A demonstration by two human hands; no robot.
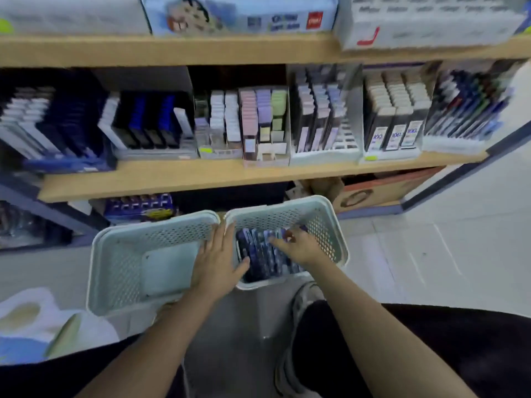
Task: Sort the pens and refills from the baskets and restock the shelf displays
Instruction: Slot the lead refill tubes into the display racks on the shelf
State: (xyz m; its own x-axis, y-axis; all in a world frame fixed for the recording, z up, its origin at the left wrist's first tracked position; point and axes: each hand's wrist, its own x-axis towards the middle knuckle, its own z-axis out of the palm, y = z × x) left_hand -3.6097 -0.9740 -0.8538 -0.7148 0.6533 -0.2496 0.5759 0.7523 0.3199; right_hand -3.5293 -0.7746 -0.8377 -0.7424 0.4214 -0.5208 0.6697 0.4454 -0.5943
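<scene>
Two pale green mesh baskets stand side by side on the floor below the shelf. The left basket (115, 262) holds nothing that I can see. The right basket (321, 216) holds several dark blue packs (264, 254) of pens or refills standing in a row. My left hand (218, 259) lies with straight fingers over the rims where the two baskets meet, thumb touching the packs. My right hand (298, 245) reaches into the right basket, fingers curled onto the tops of the packs; the view is blurred.
The wooden shelf (201, 173) above carries display trays of boxed refills and pens (465, 110) at the right end. A lower shelf holds a blue box (140, 208) and a cardboard box (373, 191). White tiled floor lies to the right. My knees frame the bottom.
</scene>
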